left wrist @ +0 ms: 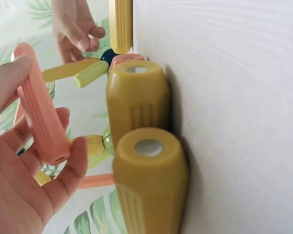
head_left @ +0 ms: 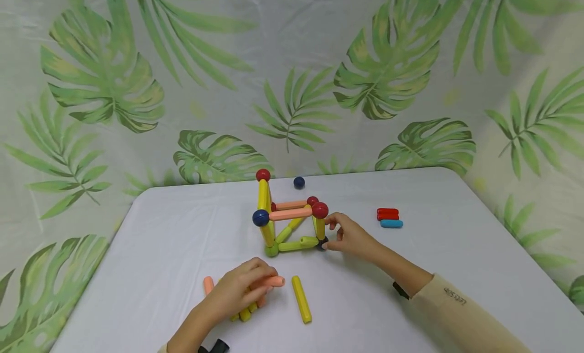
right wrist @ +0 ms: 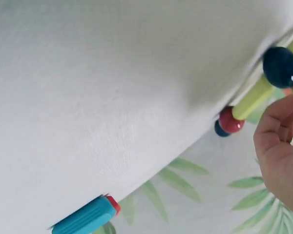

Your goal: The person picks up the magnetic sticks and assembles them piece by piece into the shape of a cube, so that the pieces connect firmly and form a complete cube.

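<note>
My left hand (head_left: 244,287) pinches a salmon-pink magnetic rod (left wrist: 41,105) between thumb and fingers, above a small pile of rods at the front left. My right hand (head_left: 353,237) is at the right side of a frame built of rods and balls, its fingers loosely bent. Its fingertips are close to the dark blue ball (right wrist: 282,67) at the lower corner and the upright yellow rod (head_left: 321,228); whether they touch is unclear. The frame has a red ball (head_left: 320,210) above that corner, a blue ball (head_left: 261,217) at left and a green ball (head_left: 271,249) below it.
One yellow rod (head_left: 301,299) lies alone in front of the frame. Behind it sits a loose dark blue ball (head_left: 299,182). Red rods (head_left: 388,211) and a blue rod (head_left: 391,223) lie at the right. Leaf-patterned cloth (head_left: 292,109) hangs behind the white table (head_left: 150,231).
</note>
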{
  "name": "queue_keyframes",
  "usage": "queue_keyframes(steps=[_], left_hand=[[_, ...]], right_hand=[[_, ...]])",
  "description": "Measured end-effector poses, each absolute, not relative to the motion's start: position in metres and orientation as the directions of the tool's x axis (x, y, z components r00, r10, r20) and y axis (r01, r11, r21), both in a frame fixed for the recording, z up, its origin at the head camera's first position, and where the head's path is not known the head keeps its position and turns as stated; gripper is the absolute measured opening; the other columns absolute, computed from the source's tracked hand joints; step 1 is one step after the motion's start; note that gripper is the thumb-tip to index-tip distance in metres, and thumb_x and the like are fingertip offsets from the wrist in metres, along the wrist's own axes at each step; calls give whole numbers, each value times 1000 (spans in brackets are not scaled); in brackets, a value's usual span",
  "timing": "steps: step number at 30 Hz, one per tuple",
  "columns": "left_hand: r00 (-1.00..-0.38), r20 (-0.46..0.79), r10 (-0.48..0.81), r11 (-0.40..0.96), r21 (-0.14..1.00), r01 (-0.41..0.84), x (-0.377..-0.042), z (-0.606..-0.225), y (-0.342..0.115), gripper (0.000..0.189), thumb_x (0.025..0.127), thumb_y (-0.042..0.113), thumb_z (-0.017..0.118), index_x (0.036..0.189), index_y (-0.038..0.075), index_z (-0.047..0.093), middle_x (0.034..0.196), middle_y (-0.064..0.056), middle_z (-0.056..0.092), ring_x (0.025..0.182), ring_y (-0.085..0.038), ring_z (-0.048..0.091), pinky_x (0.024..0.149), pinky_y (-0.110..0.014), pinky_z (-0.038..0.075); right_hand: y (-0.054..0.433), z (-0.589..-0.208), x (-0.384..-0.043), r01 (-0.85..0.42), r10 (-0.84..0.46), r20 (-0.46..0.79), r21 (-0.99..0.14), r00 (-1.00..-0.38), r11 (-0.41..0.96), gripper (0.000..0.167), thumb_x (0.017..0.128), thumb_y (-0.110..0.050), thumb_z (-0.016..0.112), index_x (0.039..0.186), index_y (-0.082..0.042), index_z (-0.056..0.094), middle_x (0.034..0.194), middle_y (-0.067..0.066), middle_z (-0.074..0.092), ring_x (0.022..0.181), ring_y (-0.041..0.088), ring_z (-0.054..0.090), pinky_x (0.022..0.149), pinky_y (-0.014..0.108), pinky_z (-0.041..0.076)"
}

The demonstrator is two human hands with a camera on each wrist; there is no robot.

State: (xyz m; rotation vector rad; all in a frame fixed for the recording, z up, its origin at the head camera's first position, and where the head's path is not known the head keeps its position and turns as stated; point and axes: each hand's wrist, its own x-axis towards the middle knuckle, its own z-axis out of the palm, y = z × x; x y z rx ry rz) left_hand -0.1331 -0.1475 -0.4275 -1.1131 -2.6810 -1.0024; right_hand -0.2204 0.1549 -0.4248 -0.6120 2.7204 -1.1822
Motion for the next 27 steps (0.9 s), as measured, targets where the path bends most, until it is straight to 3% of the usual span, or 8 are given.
queue_keyframes(steps=[2,7,12,14,18,23,27], left_hand=[[-770,251,586,577,537,615,-132,-425,-148,23,88,35,56,110,28,58,102,18,49,87,-2,49,74,-25,46],[-824,197,531,686,471,554,-134,-419,-147,36,89,45,48,117,24,57,107,13,55,94,-6,52,77,-31,47],[-830,221,512,725,407,556,-145,-413,-135,34,88,35,57,118,20,57,105,8,58,94,-9,53,74,-30,48],[-830,239,503,733,390,557,-150,-409,-128,33,86,30,60,117,18,57,99,7,58,87,-9,52,69,-28,47],[-811,319,491,767,283,576,-160,-404,-115,28,83,24,66,108,14,58,87,7,56,74,-9,49,58,-22,45],[-727,434,533,788,60,613,-169,-403,-100,20,77,23,72,95,16,63,79,5,57,65,-11,50,48,-20,45],[-696,460,551,787,-9,617,-173,-403,-91,15,76,23,73,88,18,64,73,4,55,58,-9,49,42,-17,39]], right_hand=[[153,-429,-227,-271,-435,-18,-760,-900,592,53,72,-22,77,115,-7,51,101,7,47,69,17,47,58,26,44],[146,-435,-236,-266,-496,-47,-798,-867,541,35,74,-21,75,104,-14,59,101,3,49,76,21,47,63,30,43],[143,-437,-240,-261,-517,-63,-808,-854,529,29,75,-21,73,99,-13,58,101,0,55,79,20,48,67,32,42],[143,-437,-241,-257,-524,-72,-810,-849,527,30,76,-21,73,99,-11,58,101,0,55,79,19,49,69,32,42],[144,-436,-241,-250,-525,-83,-810,-847,530,28,76,-19,72,99,-11,58,101,0,55,78,19,50,69,32,43],[144,-436,-241,-262,-534,-70,-813,-842,520,28,77,-18,72,101,-11,58,102,1,55,82,19,50,71,32,43],[144,-437,-240,-275,-539,-57,-812,-840,515,27,77,-17,72,100,-11,57,101,0,54,88,20,50,75,33,44]])
